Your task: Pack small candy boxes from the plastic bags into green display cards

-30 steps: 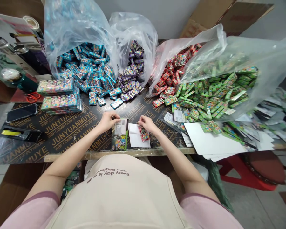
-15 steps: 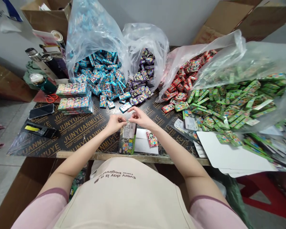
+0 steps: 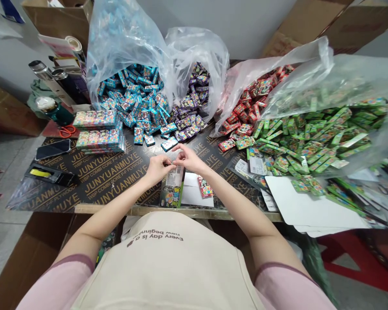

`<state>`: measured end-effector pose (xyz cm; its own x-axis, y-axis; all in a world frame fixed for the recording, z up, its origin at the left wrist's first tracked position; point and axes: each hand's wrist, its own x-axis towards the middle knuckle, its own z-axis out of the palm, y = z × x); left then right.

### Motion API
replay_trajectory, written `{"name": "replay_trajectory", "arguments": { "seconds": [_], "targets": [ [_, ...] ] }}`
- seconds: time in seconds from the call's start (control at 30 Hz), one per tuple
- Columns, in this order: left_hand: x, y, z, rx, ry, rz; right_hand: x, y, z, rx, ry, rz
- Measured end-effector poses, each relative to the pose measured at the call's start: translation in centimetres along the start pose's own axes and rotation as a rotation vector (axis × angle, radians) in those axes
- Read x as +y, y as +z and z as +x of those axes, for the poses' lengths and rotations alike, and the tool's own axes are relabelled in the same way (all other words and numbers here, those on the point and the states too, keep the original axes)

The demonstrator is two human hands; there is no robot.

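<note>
My left hand (image 3: 159, 167) and my right hand (image 3: 189, 158) meet over the table, thumbs and fingertips pinched together at the upper edge of a clear plastic packet (image 3: 172, 194). The packet has green and black print on its lower part, and its top is partly hidden by my fingers. Right beside it, a small red printed box (image 3: 205, 187) rests on white paper (image 3: 190, 197). Just beyond my fingertips lies a small blue box (image 3: 169, 144).
Plastic bags spill blue boxes (image 3: 142, 97), purple boxes (image 3: 190, 110), red boxes (image 3: 245, 110) and green boxes (image 3: 310, 137) along the back. At left are stacked packs (image 3: 98, 140), a phone (image 3: 53, 149), a tape dispenser (image 3: 50, 174) and scissors (image 3: 67, 131). White cards (image 3: 307, 202) overhang the right front edge.
My hands stay pinched at the packet's top, with the fingertips drawn slightly closer together. The whole view has shifted a little.
</note>
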<state>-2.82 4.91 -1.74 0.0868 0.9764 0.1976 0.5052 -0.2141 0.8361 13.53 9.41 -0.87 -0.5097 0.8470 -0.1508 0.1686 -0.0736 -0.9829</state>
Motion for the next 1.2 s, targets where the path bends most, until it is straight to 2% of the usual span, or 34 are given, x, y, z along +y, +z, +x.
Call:
{"name": "replay_trajectory", "arguments": {
  "seconds": [0.07,0.13,0.2,0.23,0.3,0.37,0.4,0.47,0.5,0.6,0.67,0.77,0.87,0.93,0.97,1.03,1.1,1.2],
  "targets": [
    [0.4,0.0,0.0,-0.023,0.01,0.011,0.4,0.4,0.2,0.071,0.094,0.113],
    [0.5,-0.2,0.2,-0.068,0.011,0.008,0.9,0.4,0.3,0.115,0.268,0.24],
    [-0.1,-0.9,0.3,-0.107,-0.012,0.002,1.6,-0.3,0.1,0.135,0.404,0.321],
    [-0.8,-1.5,0.4,-0.11,-0.043,0.002,2.1,-1.1,-0.2,0.166,0.406,0.308],
    [-2.7,-3.1,0.5,-0.09,-0.141,0.033,3.3,-3.2,-1.4,0.304,0.285,0.11],
    [-4.9,-4.7,0.3,-0.083,-0.226,0.166,4.8,-5.5,-3.1,0.452,0.155,-0.268],
    [-5.7,-5.4,0.1,-0.1,-0.221,0.277,5.7,-6.4,-4.0,0.481,0.13,-0.462],
    [-6.5,-5.9,-0.3,-0.215,-0.108,0.486,7.3,-7.5,-5.5,0.429,0.154,-0.749],
    [-6.4,-5.7,-0.6,-0.319,-0.017,0.554,8.0,-7.7,-5.9,0.377,0.178,-0.83],
    [-5.0,-3.5,-1.4,-0.738,0.22,0.58,9.2,-7.1,-6.3,0.255,0.206,-0.96],
    [-4.0,-1.7,-1.8,-0.925,0.285,0.581,9.4,-6.4,-6.0,0.222,0.202,-1.001],
    [-3.2,0.0,-2.0,-0.987,0.288,0.645,9.2,-5.7,-5.9,0.202,0.179,-1.026],
    [-2.8,-0.2,-1.6,-1.034,0.196,0.614,8.9,-5.1,-6.4,0.18,0.138,-1.037],
    [-2.3,-1.2,-1.1,-1.035,0.096,0.512,8.9,-4.9,-6.9,0.173,0.12,-1.035],
    [-2.0,-1.9,-0.8,-0.998,0.057,0.436,8.9,-4.9,-7.1,0.174,0.117,-1.031],
    [-1.3,-3.2,-0.2,-0.846,0.03,0.254,9.0,-5.1,-7.4,0.177,0.122,-1.022],
    [-0.9,-4.2,0.3,-0.643,0.04,0.063,9.0,-5.6,-7.6,0.182,0.123,-0.968],
    [-1.0,-4.3,0.3,-0.391,-0.011,-0.191,8.8,-6.2,-7.8,0.235,0.087,-0.787]
  ]
}}
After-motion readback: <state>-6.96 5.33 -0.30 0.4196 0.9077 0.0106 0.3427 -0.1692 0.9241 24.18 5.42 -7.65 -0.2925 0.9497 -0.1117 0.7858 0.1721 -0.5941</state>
